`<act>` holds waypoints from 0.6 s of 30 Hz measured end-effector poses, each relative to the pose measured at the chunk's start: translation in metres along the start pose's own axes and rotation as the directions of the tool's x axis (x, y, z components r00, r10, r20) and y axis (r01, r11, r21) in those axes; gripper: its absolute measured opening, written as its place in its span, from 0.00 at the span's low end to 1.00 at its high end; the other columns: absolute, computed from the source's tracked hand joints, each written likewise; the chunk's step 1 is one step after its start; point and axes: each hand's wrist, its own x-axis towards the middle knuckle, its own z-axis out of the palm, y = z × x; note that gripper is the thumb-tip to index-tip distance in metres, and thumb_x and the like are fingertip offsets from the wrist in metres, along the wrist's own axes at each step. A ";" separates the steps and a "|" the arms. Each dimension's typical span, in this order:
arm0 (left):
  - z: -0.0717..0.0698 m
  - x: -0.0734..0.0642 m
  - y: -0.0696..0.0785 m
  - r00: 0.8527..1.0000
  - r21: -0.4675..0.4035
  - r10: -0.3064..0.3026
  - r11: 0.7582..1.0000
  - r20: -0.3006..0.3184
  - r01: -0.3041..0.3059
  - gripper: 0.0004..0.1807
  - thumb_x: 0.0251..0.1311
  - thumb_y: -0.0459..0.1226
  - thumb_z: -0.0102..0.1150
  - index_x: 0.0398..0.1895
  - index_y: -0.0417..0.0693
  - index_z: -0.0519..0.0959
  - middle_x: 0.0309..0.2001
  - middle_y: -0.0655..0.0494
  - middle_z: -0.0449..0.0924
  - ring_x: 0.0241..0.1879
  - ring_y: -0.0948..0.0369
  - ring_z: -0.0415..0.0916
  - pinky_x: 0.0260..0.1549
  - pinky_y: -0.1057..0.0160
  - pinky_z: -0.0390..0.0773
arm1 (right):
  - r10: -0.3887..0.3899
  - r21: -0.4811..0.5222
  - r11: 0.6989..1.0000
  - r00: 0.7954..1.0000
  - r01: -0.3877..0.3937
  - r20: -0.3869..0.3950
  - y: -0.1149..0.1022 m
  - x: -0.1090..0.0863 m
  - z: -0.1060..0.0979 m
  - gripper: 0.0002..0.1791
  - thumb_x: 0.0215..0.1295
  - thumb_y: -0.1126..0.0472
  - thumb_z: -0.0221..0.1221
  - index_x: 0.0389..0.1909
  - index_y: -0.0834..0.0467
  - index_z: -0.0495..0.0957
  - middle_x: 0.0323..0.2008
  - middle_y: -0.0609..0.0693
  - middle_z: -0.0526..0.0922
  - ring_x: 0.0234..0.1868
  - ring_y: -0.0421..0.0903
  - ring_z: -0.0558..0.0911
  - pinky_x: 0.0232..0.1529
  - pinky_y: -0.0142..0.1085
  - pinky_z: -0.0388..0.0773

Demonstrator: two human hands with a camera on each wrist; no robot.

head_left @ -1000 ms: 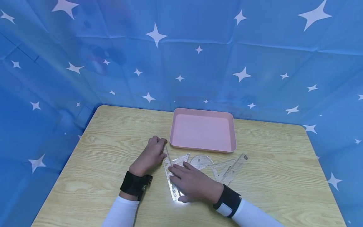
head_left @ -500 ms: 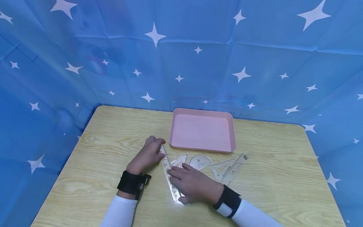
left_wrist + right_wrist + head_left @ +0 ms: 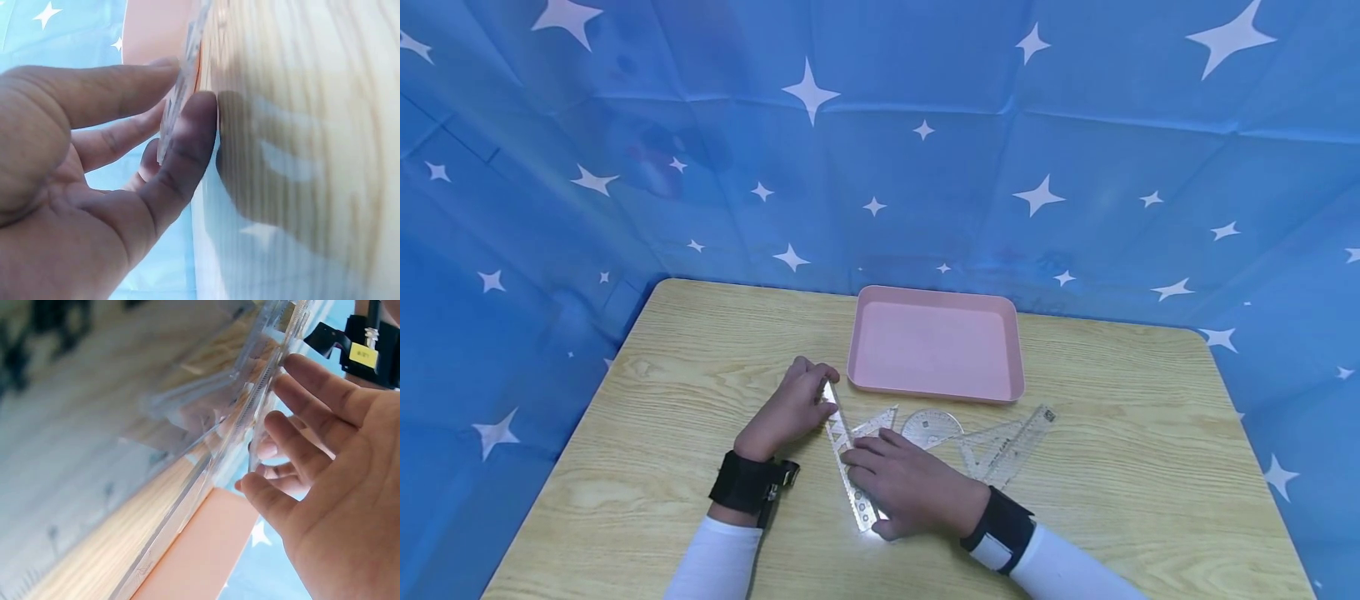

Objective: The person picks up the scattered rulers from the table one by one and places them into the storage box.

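My left hand [image 3: 784, 414] pinches the far end of a clear plastic ruler [image 3: 839, 442] that has cut-out shapes. In the left wrist view the thumb lies on one face of the ruler [image 3: 180, 94], with fingers behind it. My right hand [image 3: 916, 485] lies over the ruler's near half, fingers extended and fingertips touching the clear plastic. It partly hides a clear set square [image 3: 882, 418]. A clear protractor [image 3: 931, 427] lies just beyond the right hand. Farther right, another set square [image 3: 972, 458] and a second clear ruler [image 3: 1028, 439] overlap.
A pink tray [image 3: 936, 395] stands at the back of the wood-grain table [image 3: 1150, 467], behind the drawing tools. A blue curtain [image 3: 880, 158] with white stars hangs along the table's back and sides.
My left hand has shifted slightly left with the ruler's far end, tilting the ruler a little. The right hand has stayed nearly still.
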 end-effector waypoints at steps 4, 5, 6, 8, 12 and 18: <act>-0.001 0.000 0.002 1.000 -0.050 0.022 0.998 -0.006 -0.022 0.20 0.62 0.29 0.68 0.57 0.37 0.78 0.43 0.49 0.63 0.37 0.58 0.66 0.39 0.63 0.73 | 0.000 0.002 1.000 1.000 0.000 -0.010 0.001 0.002 0.001 0.41 0.55 0.35 0.67 0.65 0.54 0.75 0.67 0.48 0.76 0.71 0.49 0.72 0.73 0.51 0.68; -0.001 0.000 0.002 1.000 -0.059 0.029 0.998 -0.009 -0.030 0.20 0.62 0.29 0.68 0.57 0.36 0.78 0.43 0.49 0.63 0.38 0.58 0.66 0.39 0.63 0.73 | 0.001 0.000 1.000 1.000 -0.001 -0.012 0.001 0.003 0.002 0.41 0.55 0.34 0.67 0.64 0.54 0.75 0.67 0.48 0.76 0.71 0.49 0.72 0.73 0.50 0.68; -0.001 0.000 0.003 0.999 -0.067 0.035 0.997 -0.013 -0.036 0.20 0.62 0.28 0.68 0.57 0.36 0.78 0.43 0.49 0.63 0.38 0.58 0.66 0.39 0.63 0.73 | 0.001 -0.001 1.000 1.000 -0.001 -0.015 0.001 0.003 0.002 0.41 0.54 0.34 0.67 0.64 0.54 0.75 0.67 0.48 0.76 0.71 0.48 0.72 0.73 0.50 0.68; -0.001 0.001 0.003 0.999 -0.072 0.047 0.996 -0.021 -0.048 0.20 0.61 0.28 0.68 0.57 0.35 0.79 0.43 0.48 0.63 0.38 0.58 0.66 0.38 0.63 0.73 | 0.002 -0.004 1.000 1.000 -0.002 -0.019 0.002 0.004 0.003 0.41 0.53 0.33 0.67 0.63 0.54 0.76 0.66 0.48 0.76 0.71 0.48 0.72 0.73 0.50 0.68; 0.000 0.002 0.000 0.998 -0.075 0.050 0.996 -0.033 -0.052 0.20 0.60 0.27 0.68 0.56 0.34 0.79 0.44 0.47 0.65 0.38 0.58 0.65 0.38 0.64 0.72 | 0.002 -0.008 1.000 1.000 -0.002 -0.025 0.003 0.005 0.003 0.42 0.51 0.33 0.68 0.63 0.53 0.76 0.67 0.48 0.76 0.71 0.47 0.72 0.73 0.50 0.67; 0.000 0.004 -0.001 0.998 -0.102 0.025 0.994 -0.052 -0.030 0.18 0.61 0.26 0.66 0.56 0.37 0.81 0.43 0.47 0.68 0.36 0.58 0.67 0.35 0.65 0.71 | 0.003 0.004 1.000 0.999 -0.003 -0.043 0.004 0.005 0.003 0.42 0.50 0.33 0.69 0.62 0.52 0.76 0.65 0.47 0.77 0.71 0.48 0.72 0.74 0.50 0.67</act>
